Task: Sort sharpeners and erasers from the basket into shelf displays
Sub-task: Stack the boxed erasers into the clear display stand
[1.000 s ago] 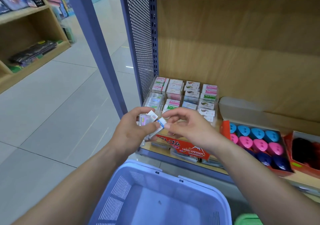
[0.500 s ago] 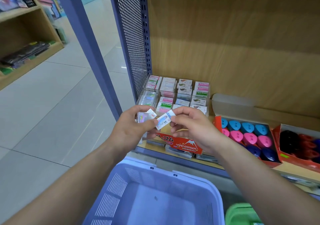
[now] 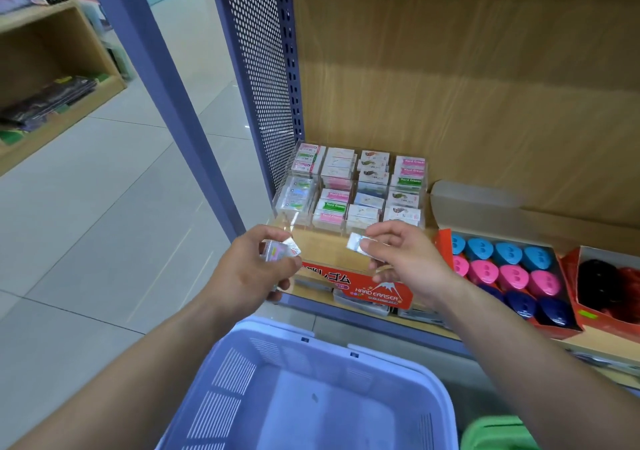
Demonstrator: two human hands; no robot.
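Observation:
My left hand (image 3: 254,271) grips a small bunch of wrapped erasers (image 3: 278,250) in front of the shelf edge. A little to its right, my right hand (image 3: 403,259) pinches a single white wrapped eraser (image 3: 356,243) between thumb and fingers. Behind both hands a clear acrylic eraser display (image 3: 351,190) holds rows of boxed erasers, with a red "Hard Eraser" label (image 3: 363,287) at its front. A red carton of blue, pink and navy sharpeners (image 3: 507,273) sits to the right. The lavender basket (image 3: 242,363) is below my hands and looks bare inside.
Another red carton with dark and red sharpeners (image 3: 606,287) lies at the far right. A perforated metal panel (image 3: 263,68) and a purple post (image 3: 162,79) bound the shelf on the left. A green basket (image 3: 491,434) peeks in at the bottom. A wooden bookshelf (image 3: 52,103) stands across the tiled aisle.
My right hand has pulled one eraser out of the bunch in my left hand and moved right, so the hands are now apart.

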